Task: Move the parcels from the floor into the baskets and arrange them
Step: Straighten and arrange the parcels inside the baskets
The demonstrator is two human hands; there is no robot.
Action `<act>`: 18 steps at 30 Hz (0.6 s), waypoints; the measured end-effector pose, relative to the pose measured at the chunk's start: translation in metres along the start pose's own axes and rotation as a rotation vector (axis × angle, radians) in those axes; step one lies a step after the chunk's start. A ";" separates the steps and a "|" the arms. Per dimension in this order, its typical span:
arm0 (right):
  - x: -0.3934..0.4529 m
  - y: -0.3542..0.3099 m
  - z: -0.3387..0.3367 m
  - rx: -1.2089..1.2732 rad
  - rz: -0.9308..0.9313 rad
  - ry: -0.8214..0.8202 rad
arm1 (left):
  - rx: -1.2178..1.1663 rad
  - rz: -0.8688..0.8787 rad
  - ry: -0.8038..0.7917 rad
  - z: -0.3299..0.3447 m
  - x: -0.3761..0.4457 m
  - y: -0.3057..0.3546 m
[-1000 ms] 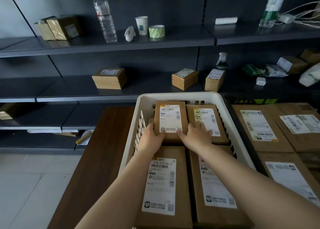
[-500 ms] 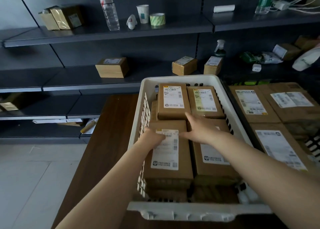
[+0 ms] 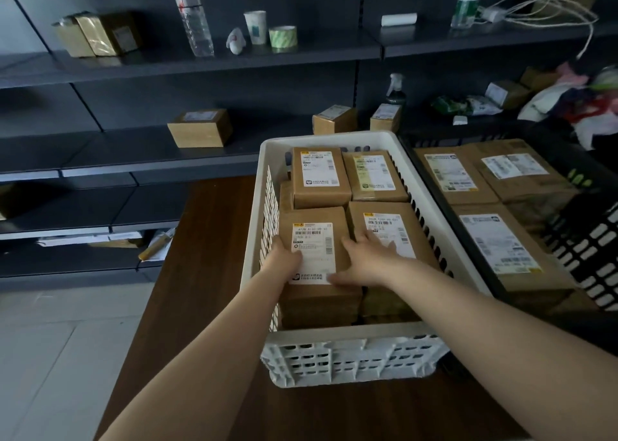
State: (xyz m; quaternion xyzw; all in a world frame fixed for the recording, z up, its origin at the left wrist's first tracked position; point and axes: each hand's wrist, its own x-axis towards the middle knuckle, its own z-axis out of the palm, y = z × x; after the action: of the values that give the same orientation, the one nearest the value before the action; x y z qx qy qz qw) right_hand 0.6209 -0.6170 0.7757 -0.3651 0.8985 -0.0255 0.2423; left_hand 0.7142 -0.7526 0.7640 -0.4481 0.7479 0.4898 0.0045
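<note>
Hands first: our left hand (image 3: 284,256) sits at the left edge of the near-left parcel (image 3: 314,256), fingers over its label, while our right hand (image 3: 364,261) lies across the seam, thumb low on that same parcel and fingers spread flat onto the near-right parcel (image 3: 394,230). Neither hand wraps a box; both look flat and pressing, close together with the label between them. Whether the left fingertips hook the box edge, we cannot tell.

Both parcels lie flat in the white basket (image 3: 334,357) on the brown table (image 3: 207,273), on top of a lower layer, with two more boxes beyond them at the far end. Just right, a dark basket (image 3: 595,240) holds larger parcels.

We judge these to be stiff cardboard, light enough for one hand, with slick labels. Better to grip by the long side edges than to push on the label.
</note>
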 end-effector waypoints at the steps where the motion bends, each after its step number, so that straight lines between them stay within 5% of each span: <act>1: 0.000 -0.002 0.003 -0.003 0.007 0.015 | 0.050 0.016 0.024 0.001 0.001 0.001; 9: -0.009 -0.003 0.010 0.032 -0.009 0.080 | 0.254 0.067 0.094 0.000 0.000 0.014; 18: -0.063 0.015 -0.008 0.113 -0.069 0.108 | 0.580 0.179 -0.013 0.014 -0.063 0.013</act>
State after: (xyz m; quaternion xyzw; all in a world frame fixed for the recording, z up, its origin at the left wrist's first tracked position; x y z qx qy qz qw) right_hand 0.6466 -0.5653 0.8060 -0.3798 0.8942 -0.1040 0.2128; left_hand 0.7370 -0.6991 0.7939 -0.3574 0.8930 0.2570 0.0942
